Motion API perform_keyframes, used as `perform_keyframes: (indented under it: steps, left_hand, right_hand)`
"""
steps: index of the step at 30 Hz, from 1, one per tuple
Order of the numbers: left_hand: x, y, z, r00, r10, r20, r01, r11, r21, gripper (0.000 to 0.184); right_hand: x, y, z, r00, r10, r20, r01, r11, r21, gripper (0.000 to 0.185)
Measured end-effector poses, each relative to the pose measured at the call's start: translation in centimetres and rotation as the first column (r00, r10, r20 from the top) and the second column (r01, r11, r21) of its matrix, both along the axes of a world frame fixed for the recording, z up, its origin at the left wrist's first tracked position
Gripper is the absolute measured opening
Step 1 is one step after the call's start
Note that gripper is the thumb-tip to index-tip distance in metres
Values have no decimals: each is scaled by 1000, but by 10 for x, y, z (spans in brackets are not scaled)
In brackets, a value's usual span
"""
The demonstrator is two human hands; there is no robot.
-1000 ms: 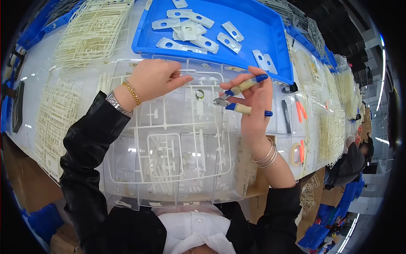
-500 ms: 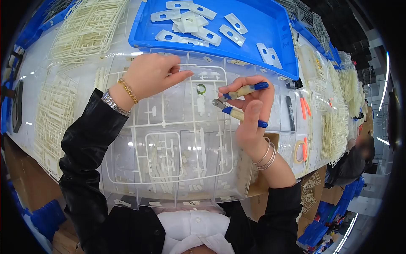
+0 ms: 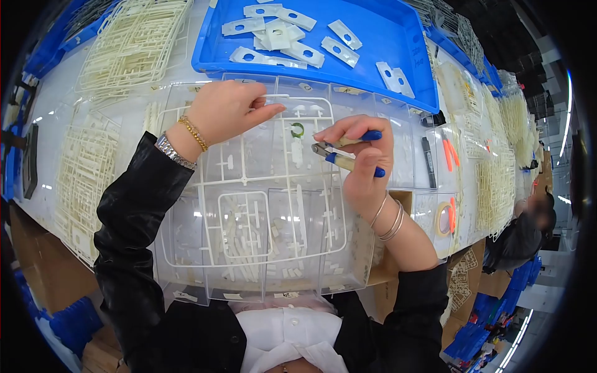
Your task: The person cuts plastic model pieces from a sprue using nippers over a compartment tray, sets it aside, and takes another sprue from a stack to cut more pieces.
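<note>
A white plastic sprue frame (image 3: 244, 181) lies over a clear compartment box (image 3: 292, 280) that has small white parts in several sections. My left hand (image 3: 227, 112) is closed on the top edge of the frame, near its upper left. Blue-and-cream nippers (image 3: 344, 161) rest in my right hand (image 3: 371, 158), their handles spread and their metal tip pointing left, close to the frame's right side. A green ring (image 3: 297, 130) sits by the upper part of the frame, above a white piece.
A blue tray (image 3: 373, 37) with several white plates stands behind the box. Stacks of sprues (image 3: 134, 46) lie at the left and right. A black marker (image 3: 429, 163), orange tools (image 3: 451, 155) and a tape roll (image 3: 443, 219) are at the right. Another person (image 3: 525, 233) is far right.
The handles of the nippers in my right hand have come closer together, and that hand has shifted slightly. My left hand keeps its hold on the frame.
</note>
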State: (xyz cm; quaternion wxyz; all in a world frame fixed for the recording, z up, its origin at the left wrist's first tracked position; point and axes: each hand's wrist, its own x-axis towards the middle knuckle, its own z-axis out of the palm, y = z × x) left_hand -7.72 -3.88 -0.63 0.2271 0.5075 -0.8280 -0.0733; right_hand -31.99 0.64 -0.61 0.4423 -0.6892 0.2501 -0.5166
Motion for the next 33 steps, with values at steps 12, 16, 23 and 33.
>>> perform_keyframes:
  steps: [12,16,23,33]
  left_hand:
    - [-58,-29,46,998,-60,-24,63,987,150,55]
    - [-92,-33,9,996,-90,2,89,988,124,51]
    - [-92,-34,4,997,-71,-10,72,992,101,50]
    - [-92,-35,1,995,-91,-33,93,992,82,50]
  right_hand:
    - [-73,-1,86,937,-338,87,288,890,353,72]
    - [-87,3,51,939,-336,70,297,898,326,65]
    - [-86,14,24,974,-225,-13,224,964,140,70]
    - [-85,15,15,980,-198,4,196,973,126,78]
